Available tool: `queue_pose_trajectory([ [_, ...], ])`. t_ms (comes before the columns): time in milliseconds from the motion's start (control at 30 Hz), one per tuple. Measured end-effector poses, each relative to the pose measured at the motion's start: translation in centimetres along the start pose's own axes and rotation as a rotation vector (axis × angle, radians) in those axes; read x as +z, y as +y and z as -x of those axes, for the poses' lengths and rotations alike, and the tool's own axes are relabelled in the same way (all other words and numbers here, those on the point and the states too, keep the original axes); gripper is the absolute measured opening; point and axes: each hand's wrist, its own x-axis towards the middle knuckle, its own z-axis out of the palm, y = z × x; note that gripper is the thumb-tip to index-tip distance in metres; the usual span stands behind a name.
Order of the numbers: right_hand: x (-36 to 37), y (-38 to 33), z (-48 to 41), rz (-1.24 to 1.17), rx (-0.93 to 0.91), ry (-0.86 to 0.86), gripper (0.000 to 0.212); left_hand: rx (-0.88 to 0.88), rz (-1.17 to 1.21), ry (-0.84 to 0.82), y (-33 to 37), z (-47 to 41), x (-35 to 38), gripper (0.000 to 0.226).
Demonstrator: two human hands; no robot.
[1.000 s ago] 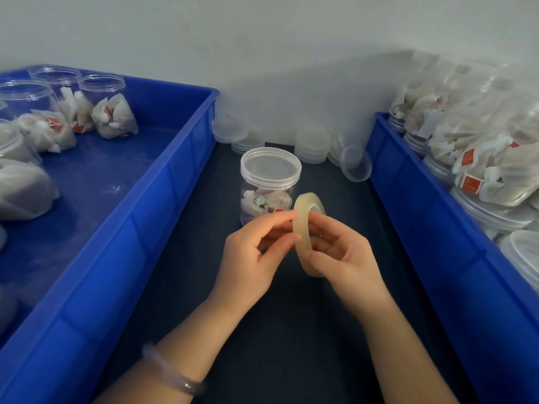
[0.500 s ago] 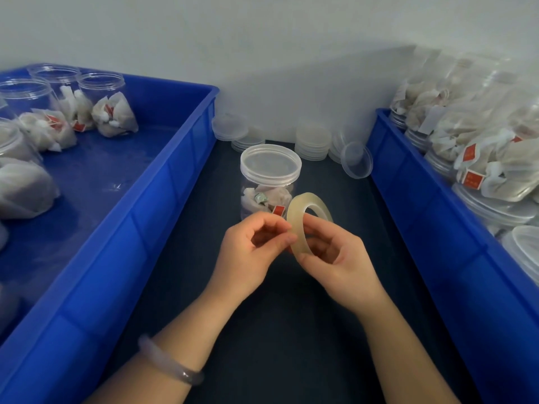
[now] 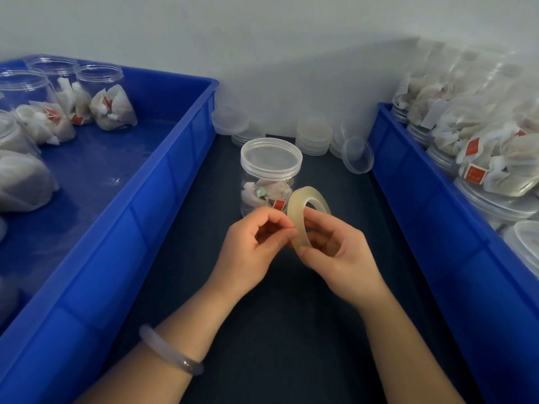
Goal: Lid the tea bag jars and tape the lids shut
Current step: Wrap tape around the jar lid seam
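Observation:
A clear jar (image 3: 264,191) with tea bags inside stands on the dark table between two blue bins, a clear lid (image 3: 271,158) on its top. Just in front of it my right hand (image 3: 338,252) holds a roll of clear tape (image 3: 300,217) upright, fingers curled through and around the ring. My left hand (image 3: 253,249) has its thumb and fingertips pinched at the roll's outer face, on the left side. No loose strip of tape is visible.
The left blue bin (image 3: 163,182) holds open jars (image 3: 99,91) with tea bags. The right blue bin (image 3: 437,217) holds lidded jars lying stacked (image 3: 481,158). Stacks of spare lids (image 3: 313,135) and one leaning lid (image 3: 357,156) sit by the back wall.
Both hands have shifted slightly with the tape roll, which has tilted so more of its ring shows. My left fingertips keep working at its edge. The jar has not moved.

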Motion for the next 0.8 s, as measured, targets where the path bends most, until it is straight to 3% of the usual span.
queue_pose_trajectory([
  [133, 0.27, -0.07, -0.04, -0.056, -0.009, 0.003, 0.064, 0.035, 0.023, 0.035, -0.16, -0.09, -0.19, 0.02],
  [267, 0.23, 0.01, 0.01, -0.069, -0.002, -0.011, 0.068, 0.078, 0.024, 0.049, -0.03, -0.12, -0.37, 0.016],
  [500, 0.02, 0.13, 0.11, -0.018, 0.028, -0.021, 0.063, -0.003, 0.075, -0.062, -0.16, -0.27, -0.59, 0.01],
  [633, 0.12, -0.06, -0.02, -0.077, 0.017, -0.005, 0.059, 0.045, 0.081, 0.027, -0.3, -0.17, -0.35, 0.021],
  [700, -0.01, -0.02, 0.03, -0.068, 0.016, -0.003, 0.059, 0.062, 0.051, 0.031, -0.37, -0.16, -0.54, 0.029],
  [800, 0.0, 0.14, 0.08, 0.014, 0.017, 0.003, 0.062, 0.156, -0.106, 0.081, -0.41, -0.15, -0.75, 0.02],
])
